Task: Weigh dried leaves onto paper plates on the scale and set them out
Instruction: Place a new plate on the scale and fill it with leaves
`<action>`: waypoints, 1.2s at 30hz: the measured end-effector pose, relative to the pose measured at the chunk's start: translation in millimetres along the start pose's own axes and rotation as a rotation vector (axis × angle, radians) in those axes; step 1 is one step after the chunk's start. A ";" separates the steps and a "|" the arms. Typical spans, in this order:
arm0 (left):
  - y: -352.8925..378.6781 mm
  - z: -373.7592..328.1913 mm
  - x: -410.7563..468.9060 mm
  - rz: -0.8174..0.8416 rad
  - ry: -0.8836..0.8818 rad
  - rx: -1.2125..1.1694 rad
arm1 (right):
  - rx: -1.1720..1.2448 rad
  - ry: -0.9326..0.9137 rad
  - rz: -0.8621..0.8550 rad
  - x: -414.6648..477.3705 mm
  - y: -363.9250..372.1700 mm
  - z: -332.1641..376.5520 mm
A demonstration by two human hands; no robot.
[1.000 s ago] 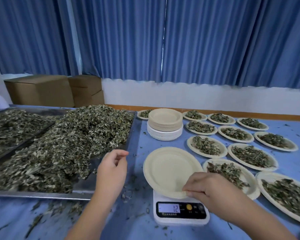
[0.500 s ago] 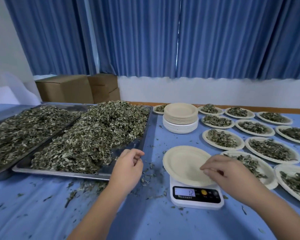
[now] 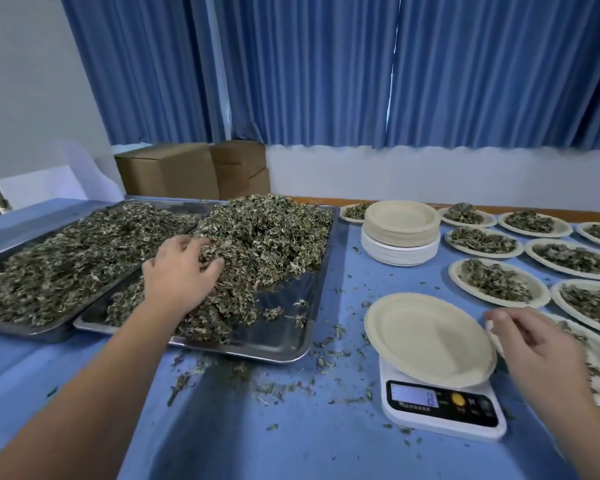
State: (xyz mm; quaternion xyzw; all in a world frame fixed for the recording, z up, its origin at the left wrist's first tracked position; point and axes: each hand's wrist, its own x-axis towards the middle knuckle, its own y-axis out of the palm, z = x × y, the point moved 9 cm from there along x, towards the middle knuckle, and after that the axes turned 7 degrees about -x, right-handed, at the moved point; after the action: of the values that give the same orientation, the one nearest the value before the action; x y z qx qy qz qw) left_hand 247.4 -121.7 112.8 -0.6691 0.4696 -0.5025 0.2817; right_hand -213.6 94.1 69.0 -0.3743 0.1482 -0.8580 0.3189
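**Left hand in leaf heap, bare plate on scale**

Counter [image 3: 291, 445], blue-covered, fills the lower frame. Two steel trays at left and centre: far-left tray [image 3: 14, 327] holds a spread layer, near tray [image 3: 291, 344] holds the main heap of dried leaves [image 3: 271, 233].

Filled plates [image 3: 496, 282] lie in rows at right, each with a leaf portion. Stack of paper plates [image 3: 400, 230] stands behind, centre right.

Empty paper plate [image 3: 426, 337] sits on the white digital scale [image 3: 444, 410], lower right; display lit, digits blurred.

Left hand [image 3: 177, 275]: on the heap, fingers curled into it, grasping a clump of leaves.

Right hand [image 3: 534, 344]: released, fingers loosely bent, holding nothing, just beside the empty plate's right rim; contact not discernible.

Loose leaf scraps [image 3: 274, 386] lie scattered on the counter in front of the near tray.
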 end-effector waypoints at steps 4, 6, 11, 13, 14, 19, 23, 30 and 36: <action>40.5 39.7 12.7 0.243 -0.229 -0.297 | -0.012 0.027 -0.017 1.0 -1.3 -2.8; 62.0 36.0 5.1 0.406 -0.207 -0.301 | -0.009 0.037 -0.019 2.6 -1.0 -5.4; 84.5 -2.2 -10.5 0.534 -0.030 -0.232 | 0.034 0.034 0.011 1.2 4.9 -6.3; 87.4 -23.3 -15.0 0.541 0.048 -0.249 | 0.013 0.016 0.020 0.9 6.8 -3.8; 88.3 -34.5 -18.0 0.538 0.093 -0.249 | 0.009 0.013 0.021 1.1 7.0 -3.5; 83.2 -71.4 -23.6 0.456 0.220 -0.177 | 0.059 0.055 0.033 0.1 5.9 -8.5; 69.3 -78.5 -16.8 0.396 0.236 -0.208 | 0.070 0.068 0.022 1.1 3.0 -8.4; 43.0 -87.0 -4.8 0.261 0.305 -0.272 | 0.064 0.066 0.031 0.5 3.7 -8.3; 42.4 -82.2 -4.3 0.256 0.282 -0.180 | 0.099 0.076 0.030 0.0 3.2 -8.7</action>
State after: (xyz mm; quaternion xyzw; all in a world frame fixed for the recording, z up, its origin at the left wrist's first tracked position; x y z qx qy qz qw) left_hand 155.5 -127.0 102.7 -0.5495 0.6284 -0.5073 0.2139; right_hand -218.6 91.8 61.5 -0.3229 0.1233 -0.8731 0.3438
